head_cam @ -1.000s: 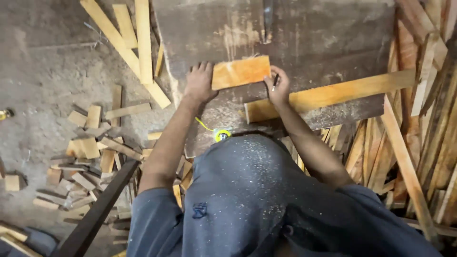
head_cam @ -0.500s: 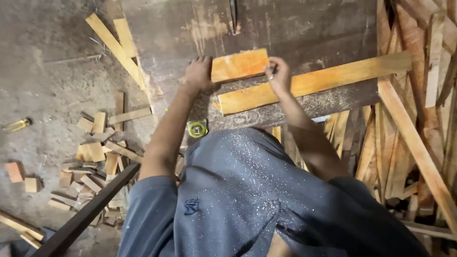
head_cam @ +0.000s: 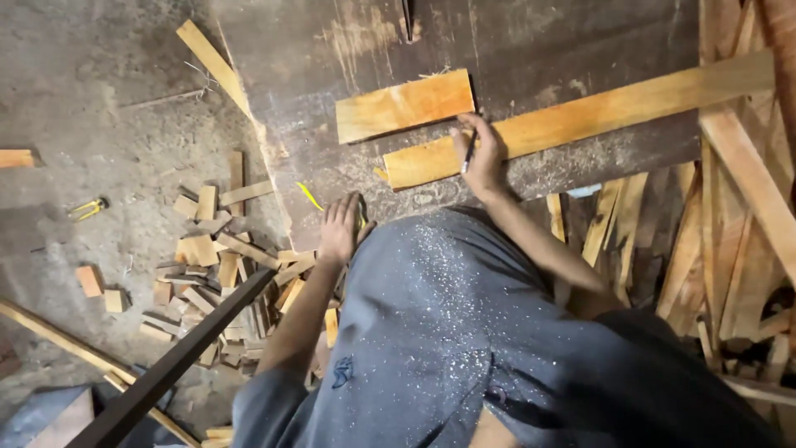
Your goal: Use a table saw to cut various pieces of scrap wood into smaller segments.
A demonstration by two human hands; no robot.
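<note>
The long plank (head_cam: 580,116) runs off the right edge. The left hand (head_cam: 340,228) covers most of a yellow tool. The tabletop (head_cam: 539,41) is cut off at the top.

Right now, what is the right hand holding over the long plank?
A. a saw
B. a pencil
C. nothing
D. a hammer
B: the right hand pinches a thin dark pencil against the long plank.
</note>
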